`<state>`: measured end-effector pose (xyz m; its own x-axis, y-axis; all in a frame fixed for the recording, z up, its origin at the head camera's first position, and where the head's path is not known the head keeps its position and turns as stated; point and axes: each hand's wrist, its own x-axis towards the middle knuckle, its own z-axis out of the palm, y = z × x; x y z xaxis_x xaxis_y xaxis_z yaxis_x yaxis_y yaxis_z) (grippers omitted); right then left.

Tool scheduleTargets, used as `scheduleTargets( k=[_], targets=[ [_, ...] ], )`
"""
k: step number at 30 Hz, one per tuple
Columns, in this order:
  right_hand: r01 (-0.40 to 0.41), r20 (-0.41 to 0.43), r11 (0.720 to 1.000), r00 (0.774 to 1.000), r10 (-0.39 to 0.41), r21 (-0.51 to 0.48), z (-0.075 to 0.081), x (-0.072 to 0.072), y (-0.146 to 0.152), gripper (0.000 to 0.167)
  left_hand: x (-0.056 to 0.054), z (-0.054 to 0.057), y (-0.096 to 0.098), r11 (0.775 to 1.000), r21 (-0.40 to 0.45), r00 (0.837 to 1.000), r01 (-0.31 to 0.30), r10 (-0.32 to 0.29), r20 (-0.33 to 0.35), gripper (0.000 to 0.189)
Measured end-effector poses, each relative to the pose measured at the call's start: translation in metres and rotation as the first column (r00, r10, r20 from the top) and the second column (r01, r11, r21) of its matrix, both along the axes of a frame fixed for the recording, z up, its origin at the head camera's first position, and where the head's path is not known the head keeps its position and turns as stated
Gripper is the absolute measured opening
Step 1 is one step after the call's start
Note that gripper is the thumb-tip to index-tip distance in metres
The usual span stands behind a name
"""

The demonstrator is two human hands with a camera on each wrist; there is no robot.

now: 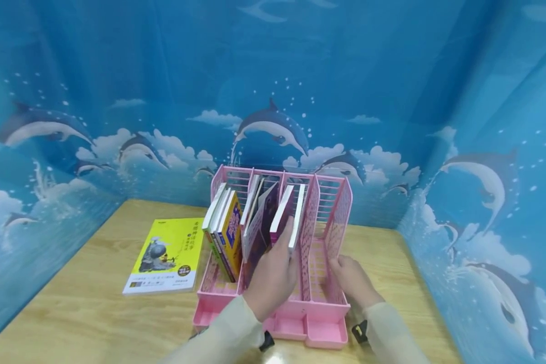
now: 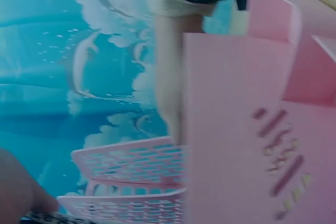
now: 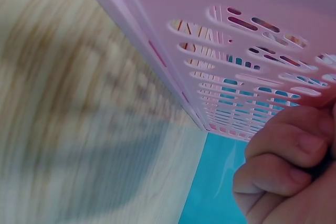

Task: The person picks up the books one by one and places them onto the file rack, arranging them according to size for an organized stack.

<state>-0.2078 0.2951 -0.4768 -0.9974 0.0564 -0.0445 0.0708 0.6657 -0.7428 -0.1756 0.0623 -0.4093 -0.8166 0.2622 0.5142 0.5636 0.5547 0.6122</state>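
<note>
A pink desktop file rack (image 1: 307, 303) with slatted compartments stands upright on the table. My left hand (image 1: 273, 275) reaches into its third compartment and pinches a thin book (image 1: 297, 217) there, page edges facing me. Beside that book leans another book with a purple cover (image 1: 279, 215). At the rack's right end, my right hand (image 1: 352, 280) grips the front edge of the perforated side wall (image 1: 341, 217). The right wrist view shows its curled fingers (image 3: 286, 153) against that wall. Part of my left hand (image 2: 21, 187) shows at the left wrist view's lower corner.
Several books (image 1: 225, 227) fill the leftmost compartment, and more books (image 1: 259, 217) lean in the second one. A yellow book (image 1: 166, 253) lies flat on the wooden table (image 1: 95, 303), left of the rack. A blue dolphin curtain (image 1: 368, 76) surrounds the table's back and sides.
</note>
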Motion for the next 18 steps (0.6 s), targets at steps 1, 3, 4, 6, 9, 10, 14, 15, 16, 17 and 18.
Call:
scheduleTargets(
  k=[1,3,4,6,9,10,14,15,16,17,18],
  targets=[
    [0.002,0.007,1.0,1.0,-0.002,-0.014,0.0,0.0,-0.001,0.046,-0.001,-0.003,0.0,1.0,0.0,1.0,-0.007,0.007,0.002,0.082],
    [0.001,0.01,0.999,1.0,-0.001,-0.035,-0.001,0.001,-0.002,0.047,-0.005,-0.009,0.001,1.0,0.008,1.0,-0.012,0.012,-0.011,0.08],
    [0.001,0.008,0.999,1.0,-0.001,-0.037,-0.002,0.001,-0.002,0.047,-0.007,-0.012,0.001,1.0,0.005,1.0,-0.012,0.013,-0.022,0.08],
    [0.004,0.007,0.999,1.0,-0.003,-0.033,-0.002,0.001,-0.003,0.047,-0.01,-0.015,0.001,1.0,-0.011,0.998,-0.011,0.01,-0.058,0.08],
    [0.005,0.004,1.0,1.0,-0.005,-0.022,-0.004,0.0,-0.003,0.047,-0.013,-0.014,0.0,0.998,-0.06,0.99,-0.018,0.01,-0.143,0.078],
    [0.005,0.002,1.0,1.0,-0.005,-0.015,-0.004,0.0,-0.002,0.046,-0.014,-0.012,-0.001,0.996,-0.087,0.985,-0.029,0.014,-0.17,0.076],
    [0.015,0.001,1.0,1.0,-0.015,-0.023,-0.006,0.0,-0.001,0.046,-0.015,-0.003,-0.006,0.978,-0.188,0.957,-0.087,0.03,-0.29,0.058],
    [0.019,0.002,0.999,1.0,-0.019,-0.029,-0.006,0.0,-0.001,0.046,-0.015,-0.001,-0.008,0.974,-0.206,0.95,-0.097,0.029,-0.312,0.054],
    [0.02,0.004,0.999,1.0,-0.02,-0.038,-0.006,0.0,0.0,0.047,-0.016,0.002,-0.011,0.97,-0.217,0.945,-0.107,0.031,-0.325,0.051],
    [0.023,0.005,0.999,1.0,-0.023,-0.049,-0.006,0.0,0.0,0.047,-0.015,0.005,-0.014,0.969,-0.224,0.946,-0.109,0.031,-0.324,0.048],
    [0.025,0.006,0.998,1.0,-0.025,-0.06,-0.006,0.0,0.0,0.048,-0.015,0.008,-0.017,0.965,-0.233,0.947,-0.12,0.04,-0.319,0.047]
  ],
)
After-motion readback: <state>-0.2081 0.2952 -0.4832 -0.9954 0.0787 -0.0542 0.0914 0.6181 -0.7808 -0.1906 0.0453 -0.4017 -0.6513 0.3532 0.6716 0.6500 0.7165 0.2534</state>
